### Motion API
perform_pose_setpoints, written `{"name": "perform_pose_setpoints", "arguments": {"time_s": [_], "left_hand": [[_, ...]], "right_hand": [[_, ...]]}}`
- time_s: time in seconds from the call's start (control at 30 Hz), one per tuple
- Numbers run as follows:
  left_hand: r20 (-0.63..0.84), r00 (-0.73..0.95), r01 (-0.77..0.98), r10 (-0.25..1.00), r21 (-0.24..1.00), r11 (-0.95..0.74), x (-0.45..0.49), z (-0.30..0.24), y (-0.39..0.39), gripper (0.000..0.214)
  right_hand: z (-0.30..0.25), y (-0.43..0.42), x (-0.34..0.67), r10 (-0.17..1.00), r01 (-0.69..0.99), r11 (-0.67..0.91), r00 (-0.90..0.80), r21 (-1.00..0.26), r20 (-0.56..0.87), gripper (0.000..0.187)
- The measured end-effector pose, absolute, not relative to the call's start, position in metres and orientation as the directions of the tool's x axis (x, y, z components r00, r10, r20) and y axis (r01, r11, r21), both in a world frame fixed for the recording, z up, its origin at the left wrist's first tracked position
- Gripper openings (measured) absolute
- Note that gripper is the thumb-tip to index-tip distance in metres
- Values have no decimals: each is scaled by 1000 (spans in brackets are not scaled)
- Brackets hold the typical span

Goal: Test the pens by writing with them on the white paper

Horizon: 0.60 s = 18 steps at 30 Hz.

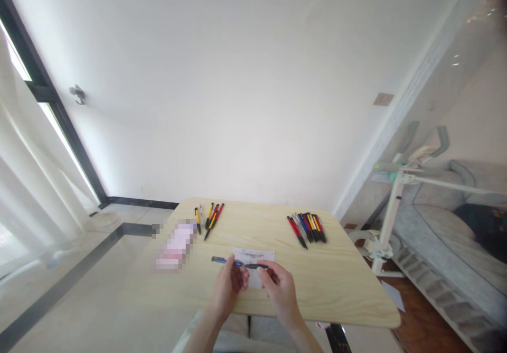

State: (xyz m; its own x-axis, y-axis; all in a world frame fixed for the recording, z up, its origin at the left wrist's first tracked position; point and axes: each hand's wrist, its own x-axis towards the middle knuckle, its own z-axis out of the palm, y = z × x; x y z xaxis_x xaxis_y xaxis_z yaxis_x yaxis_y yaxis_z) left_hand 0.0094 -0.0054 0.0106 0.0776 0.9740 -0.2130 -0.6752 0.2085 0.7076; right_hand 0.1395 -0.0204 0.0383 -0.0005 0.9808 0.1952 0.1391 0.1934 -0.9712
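Over the near middle of the table, a blue and black pen [218, 260] lies level between my hands. My left hand [230, 284] is closed around its blue barrel, with the clip end sticking out to the left. The fingers of my right hand [279, 287] pinch the black tip end [253, 266]. Whether the blue and black parts are joined or slightly apart, I cannot tell. Beneath both hands lies a white printed paper [261, 254], partly hidden by them.
Several pens [212, 220] lie loosely at the table's back left. On the back right is a close row of several more pens [309, 229]. A blurred pinkish item [176, 244] sits along the left edge of the wooden table [336, 289]. Beyond the right side stands exercise equipment [392, 210].
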Motion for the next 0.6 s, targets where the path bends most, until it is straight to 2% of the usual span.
{"name": "perform_pose_setpoints", "arguments": {"time_s": [0.2,0.43,0.6], "left_hand": [[-186,187,-766,964,587,262,18,14,-9,28],[-236,266,-857,934,386,342,20,7,-6,16],[-298,278,-860,913,345,375,17,0,-3,12]], "right_hand": [[35,-21,145,975,171,210,32,-963,218,26],[38,-17,148,969,209,224,53,-952,239,27],[32,-17,148,977,185,190,57,-964,203,28]]}}
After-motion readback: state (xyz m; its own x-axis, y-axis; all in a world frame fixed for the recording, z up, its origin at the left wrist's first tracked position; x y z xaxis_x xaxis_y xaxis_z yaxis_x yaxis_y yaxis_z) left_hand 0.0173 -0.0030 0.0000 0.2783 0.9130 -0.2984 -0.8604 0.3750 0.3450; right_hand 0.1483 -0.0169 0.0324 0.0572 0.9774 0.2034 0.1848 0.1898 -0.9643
